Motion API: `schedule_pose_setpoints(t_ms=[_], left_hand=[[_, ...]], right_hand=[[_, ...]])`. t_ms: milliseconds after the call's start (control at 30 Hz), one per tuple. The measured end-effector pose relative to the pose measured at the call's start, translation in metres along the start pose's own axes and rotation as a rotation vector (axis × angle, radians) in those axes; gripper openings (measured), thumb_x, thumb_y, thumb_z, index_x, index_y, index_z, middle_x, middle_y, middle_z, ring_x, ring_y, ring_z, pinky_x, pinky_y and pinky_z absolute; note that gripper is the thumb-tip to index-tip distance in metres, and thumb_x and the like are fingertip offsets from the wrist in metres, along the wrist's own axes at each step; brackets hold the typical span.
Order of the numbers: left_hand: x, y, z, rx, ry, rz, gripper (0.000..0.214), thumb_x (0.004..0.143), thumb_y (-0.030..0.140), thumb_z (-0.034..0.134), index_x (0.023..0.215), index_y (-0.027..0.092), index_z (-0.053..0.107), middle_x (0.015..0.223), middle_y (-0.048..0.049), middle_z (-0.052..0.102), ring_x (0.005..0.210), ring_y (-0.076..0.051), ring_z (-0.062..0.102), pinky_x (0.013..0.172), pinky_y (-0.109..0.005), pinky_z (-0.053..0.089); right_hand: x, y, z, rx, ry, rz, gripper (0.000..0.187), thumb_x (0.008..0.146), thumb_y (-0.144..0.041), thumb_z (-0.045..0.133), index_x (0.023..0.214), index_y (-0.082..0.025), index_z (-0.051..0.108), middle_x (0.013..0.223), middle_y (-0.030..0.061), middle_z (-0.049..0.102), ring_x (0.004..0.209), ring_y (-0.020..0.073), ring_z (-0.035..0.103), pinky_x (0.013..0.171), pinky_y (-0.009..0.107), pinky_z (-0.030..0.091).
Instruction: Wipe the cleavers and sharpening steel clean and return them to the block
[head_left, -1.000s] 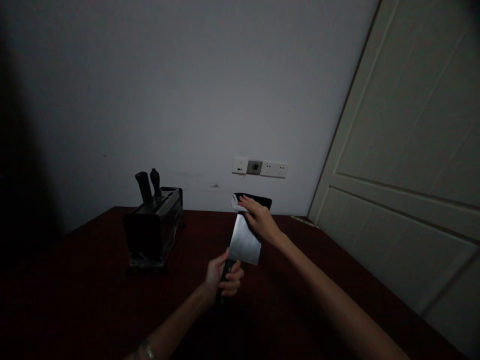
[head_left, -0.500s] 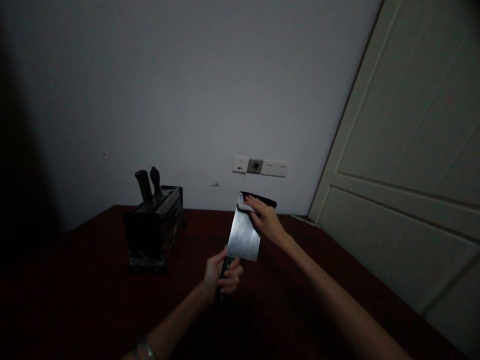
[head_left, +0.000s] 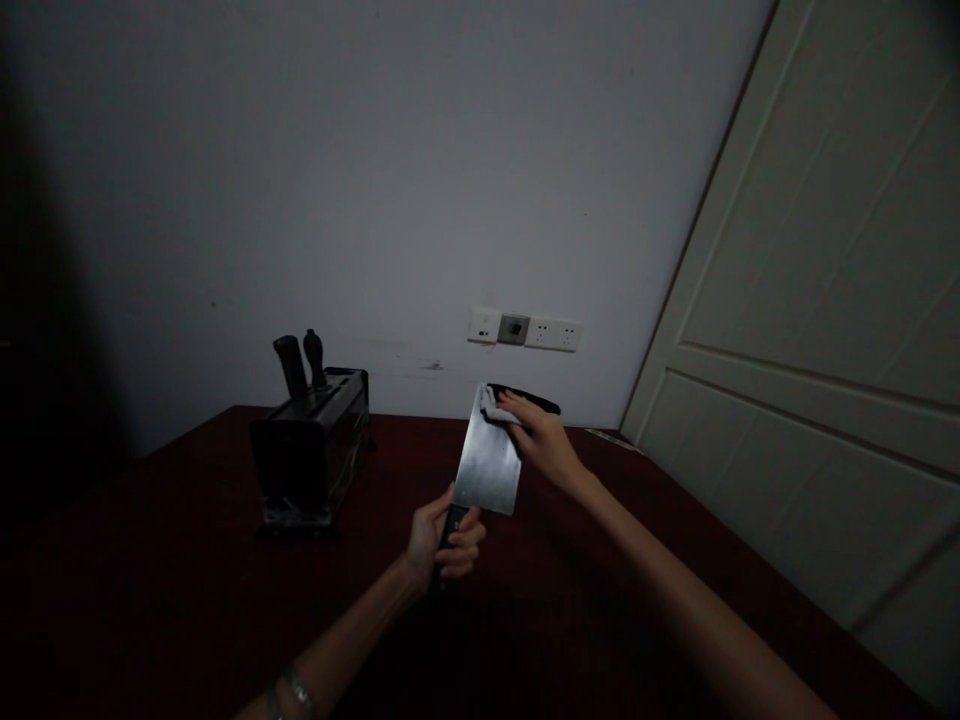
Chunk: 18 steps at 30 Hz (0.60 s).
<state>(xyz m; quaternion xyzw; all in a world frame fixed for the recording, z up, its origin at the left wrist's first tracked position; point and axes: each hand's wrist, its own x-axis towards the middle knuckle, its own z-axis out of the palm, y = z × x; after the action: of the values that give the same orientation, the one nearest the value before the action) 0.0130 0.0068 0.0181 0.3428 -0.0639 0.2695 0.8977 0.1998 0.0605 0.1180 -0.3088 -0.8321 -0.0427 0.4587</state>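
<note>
A dark-red bench (head_left: 187,500) is carrying a black knife block (head_left: 289,470) at left; in the centre, a cleaver (head_left: 487,470) is slanting away, the left hand (head_left: 427,538) grasping its handle, the right hand (head_left: 551,443) holding a cloth (head_left: 493,408) against its blade's far end.

Bare left hand (head_left: 424,540) and right hand (head_left: 547,445); a shiny, silver-toned band (head_left: 300,691) circles the left forearm (head_left: 360,622), a second band (head_left: 275,703) beside it.

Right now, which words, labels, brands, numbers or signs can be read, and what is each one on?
None can be read.
Cleaver handle: a small pale mark, too small to read.
Blade: no lettering can be made out.
Wall plates: only tiny marks, too small to tell if they are lettering.
Rack: too dark to make out any.
</note>
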Motion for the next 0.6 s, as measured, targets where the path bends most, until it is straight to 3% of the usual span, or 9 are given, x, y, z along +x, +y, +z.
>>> schedule_pose_setpoints(t_ms=[133,300,400,600], left_hand=[[-0.001,0.001,-0.006,-0.008,-0.005,0.028,0.042,0.087,0.048,0.036,0.063,0.014,0.042,0.049,0.0072,0.029,0.028,-0.001,0.013,0.027,-0.014,0.017],[-0.004,0.004,-0.014,-0.003,0.009,0.078,0.039,0.086,0.046,0.038,0.063,0.014,0.04,0.05,0.0071,0.03,0.028,-0.001,0.013,0.027,-0.014,0.017],[-0.003,0.003,-0.012,-0.005,0.002,0.042,0.04,0.087,0.047,0.035,0.063,0.014,0.04,0.05,0.007,0.029,0.028,-0.001,0.012,0.027,-0.014,0.017],[0.0,-0.002,-0.004,-0.004,-0.027,-0.011,0.042,0.087,0.049,0.034,0.064,0.015,0.042,0.05,0.007,0.029,0.028,-0.002,0.013,0.027,-0.015,0.017]], right_hand=[[-0.021,-0.016,0.013,0.012,-0.035,-0.004,0.037,0.082,-0.01,0.045,0.115,-0.021,0.058,0.125,0.0088,0.055,0.123,0.0206,0.043,0.104,0.046,0.033],[-0.061,-0.052,0.032,0.093,-0.23,-0.085,0.042,0.083,-0.009,0.044,0.122,-0.022,0.051,0.128,0.0076,0.053,0.124,0.0188,0.041,0.103,0.044,0.036],[-0.048,-0.041,0.024,0.077,-0.197,-0.088,0.039,0.084,-0.01,0.044,0.12,-0.023,0.054,0.126,0.0075,0.054,0.122,0.0186,0.043,0.102,0.044,0.037],[0.004,0.005,-0.001,-0.043,0.02,0.015,0.036,0.081,-0.01,0.047,0.113,-0.021,0.06,0.122,0.0086,0.057,0.12,0.0208,0.046,0.103,0.045,0.035]])
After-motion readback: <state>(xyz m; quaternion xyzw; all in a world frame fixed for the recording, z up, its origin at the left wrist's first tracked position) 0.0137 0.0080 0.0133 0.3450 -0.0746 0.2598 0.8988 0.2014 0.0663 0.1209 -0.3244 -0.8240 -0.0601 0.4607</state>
